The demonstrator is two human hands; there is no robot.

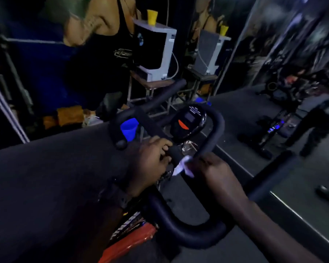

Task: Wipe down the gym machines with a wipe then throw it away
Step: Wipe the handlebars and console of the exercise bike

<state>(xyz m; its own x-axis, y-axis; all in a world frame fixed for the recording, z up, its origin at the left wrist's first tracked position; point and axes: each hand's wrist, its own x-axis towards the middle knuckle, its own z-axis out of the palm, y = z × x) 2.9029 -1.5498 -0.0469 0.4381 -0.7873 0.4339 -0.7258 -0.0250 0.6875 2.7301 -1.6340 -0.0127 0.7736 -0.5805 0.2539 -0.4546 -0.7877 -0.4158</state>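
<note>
An exercise bike's black padded handlebar (215, 128) loops around a dark console (188, 123) with a small screen and an orange button. My left hand (152, 164) grips the handlebar's centre bar just below the console. My right hand (216, 173) holds a crumpled white wipe (182, 166) against the right side of the handlebar near the centre stem. The bike's red frame (133, 238) shows at the bottom.
A blue cup (129, 129) sits in the holder left of the console. A person in a black top stands at the upper left. A white machine (160, 52) with a yellow cup (152, 17) stands on a stool behind. A mirror wall runs along the right.
</note>
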